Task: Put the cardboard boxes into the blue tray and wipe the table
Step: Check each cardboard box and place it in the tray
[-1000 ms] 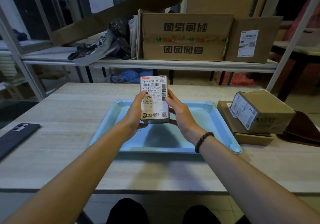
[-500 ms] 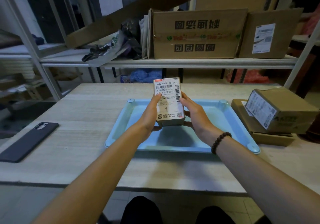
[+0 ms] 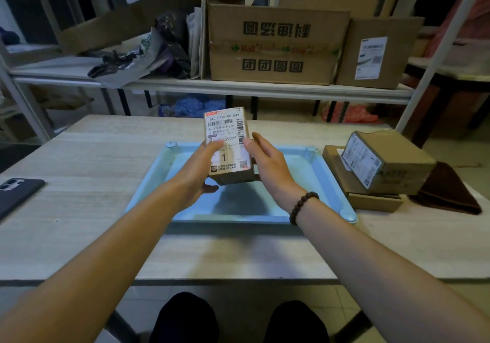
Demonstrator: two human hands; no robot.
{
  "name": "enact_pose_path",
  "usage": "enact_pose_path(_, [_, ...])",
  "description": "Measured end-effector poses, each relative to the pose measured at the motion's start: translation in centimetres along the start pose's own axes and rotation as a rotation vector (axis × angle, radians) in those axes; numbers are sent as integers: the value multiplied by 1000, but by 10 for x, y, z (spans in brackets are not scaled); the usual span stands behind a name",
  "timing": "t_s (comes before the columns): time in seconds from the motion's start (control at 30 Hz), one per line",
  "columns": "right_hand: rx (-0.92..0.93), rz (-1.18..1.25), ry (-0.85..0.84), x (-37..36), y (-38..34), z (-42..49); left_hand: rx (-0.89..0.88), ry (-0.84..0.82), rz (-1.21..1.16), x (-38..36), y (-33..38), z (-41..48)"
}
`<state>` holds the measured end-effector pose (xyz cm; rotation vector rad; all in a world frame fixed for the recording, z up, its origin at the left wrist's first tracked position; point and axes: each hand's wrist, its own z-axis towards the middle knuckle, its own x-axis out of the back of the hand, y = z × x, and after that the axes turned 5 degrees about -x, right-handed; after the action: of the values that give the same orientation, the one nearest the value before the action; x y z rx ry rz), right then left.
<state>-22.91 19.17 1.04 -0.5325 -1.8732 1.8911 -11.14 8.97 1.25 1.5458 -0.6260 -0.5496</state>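
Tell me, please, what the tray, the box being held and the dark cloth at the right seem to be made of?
Tray: probably plastic, pale blue, smooth with a slight sheen and rounded moulded corners. Held box: brown cardboard, matt, with a white printed paper label. Cloth: dark brown fabric, soft and folded; the weave is too dim to tell.

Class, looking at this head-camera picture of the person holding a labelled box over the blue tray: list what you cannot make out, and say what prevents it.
- Small box: whether it touches the blue tray; the left hand and right hand hide its base.
- Its label's fine print: too small.
- Phone: cut off by the left edge.
- Flat box under the stacked box: top mostly covered.
- Brown cloth: partly behind the boxes.
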Motion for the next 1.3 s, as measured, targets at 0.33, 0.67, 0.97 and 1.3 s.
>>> enact_pose_path(0.33, [119,74,34,-3,1,0,-189,224,61,4,17,4])
enact_pose_path(0.67, [-256,228,-129,-14,8,14,67,118,-105,29,22,1])
enact_pose_path(0.97, [-177,-155,-49,1,18,14,-11,323,1198,47,30,29])
enact_pose_path(1.3, [-139,-575,-134,2,33,10,126,346,1347,30,34,48])
